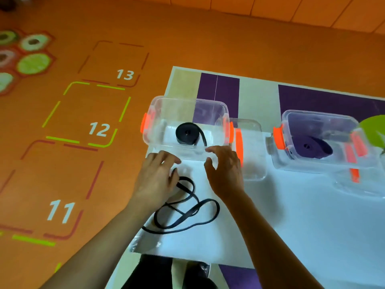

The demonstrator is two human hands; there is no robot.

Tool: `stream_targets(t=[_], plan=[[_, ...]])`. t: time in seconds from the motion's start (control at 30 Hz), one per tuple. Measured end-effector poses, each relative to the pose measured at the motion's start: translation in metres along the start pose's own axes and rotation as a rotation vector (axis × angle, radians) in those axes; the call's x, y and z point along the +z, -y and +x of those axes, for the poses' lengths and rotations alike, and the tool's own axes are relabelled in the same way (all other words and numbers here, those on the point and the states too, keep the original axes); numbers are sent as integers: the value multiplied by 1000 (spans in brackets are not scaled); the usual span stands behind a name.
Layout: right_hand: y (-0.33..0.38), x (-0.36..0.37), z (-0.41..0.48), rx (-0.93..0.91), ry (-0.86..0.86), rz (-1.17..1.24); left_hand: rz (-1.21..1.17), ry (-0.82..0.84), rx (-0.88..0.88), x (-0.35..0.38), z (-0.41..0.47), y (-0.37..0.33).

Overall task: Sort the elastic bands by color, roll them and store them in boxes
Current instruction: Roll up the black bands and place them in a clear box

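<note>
A clear box with orange clips [158, 113] stands at the left of the white sheet and holds a rolled black band [187, 134]. A second clear box [291, 122] to the right holds a rolled purple band [312, 148]. A loose black band [187, 217] lies in loops on the sheet in front of the left box. My left hand [156, 178] rests over the upper end of this loose band, fingers curled on it. My right hand [226, 170] hovers with spread fingers just in front of the left box, holding nothing.
A clear lid with an orange clip [252, 155] lies between the two boxes, and another lid [362, 184] lies at the right. A green object [373, 132] shows at the right edge. Orange floor with numbered squares [98, 130] lies to the left.
</note>
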State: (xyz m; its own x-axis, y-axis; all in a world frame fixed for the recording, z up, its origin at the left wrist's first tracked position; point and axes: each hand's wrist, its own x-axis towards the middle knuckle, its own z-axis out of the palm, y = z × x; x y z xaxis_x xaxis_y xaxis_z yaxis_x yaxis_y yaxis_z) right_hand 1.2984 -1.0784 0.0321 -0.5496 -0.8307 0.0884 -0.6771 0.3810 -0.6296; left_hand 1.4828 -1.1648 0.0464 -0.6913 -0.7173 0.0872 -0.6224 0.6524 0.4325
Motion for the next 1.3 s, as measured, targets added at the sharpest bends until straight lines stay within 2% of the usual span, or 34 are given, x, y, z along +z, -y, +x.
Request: stream_targets(t=[0.1, 0.23, 0.3, 0.4, 0.53, 0.7, 0.77, 0.9, 1.0, 1.17, 1.3], plan=[[-25, 5, -41, 46, 212, -37, 5, 112, -10, 26, -48, -16], [-56, 20, -85, 134, 560, -198, 149, 589, -179, 71, -105, -27], [-69, 25, -104, 127, 646, -281, 167, 686, -204, 86, -134, -27], [-86, 33, -122, 86, 665, -304, 150, 640, -236, 98, -167, -30], [-96, 45, -131, 154, 536, -192, 158, 622, -268, 103, -186, -34], [-95, 36, -139, 135, 427, -320, 149, 627, -264, 101, -191, -34], [-90, 21, -142, 111, 400, -299, 121, 625, -269, 95, -188, -34], [-68, -32, -150, 216, 431, 120, -41, 482, -323, 78, -183, -50], [-36, -79, -152, 218, 505, 294, -271, 328, -368, 56, -173, -75], [21, -153, -137, 191, 495, 527, -469, 426, -121, 3, -151, -125], [49, -194, -126, 146, 354, 629, -746, 182, -80, -29, -136, -163]])
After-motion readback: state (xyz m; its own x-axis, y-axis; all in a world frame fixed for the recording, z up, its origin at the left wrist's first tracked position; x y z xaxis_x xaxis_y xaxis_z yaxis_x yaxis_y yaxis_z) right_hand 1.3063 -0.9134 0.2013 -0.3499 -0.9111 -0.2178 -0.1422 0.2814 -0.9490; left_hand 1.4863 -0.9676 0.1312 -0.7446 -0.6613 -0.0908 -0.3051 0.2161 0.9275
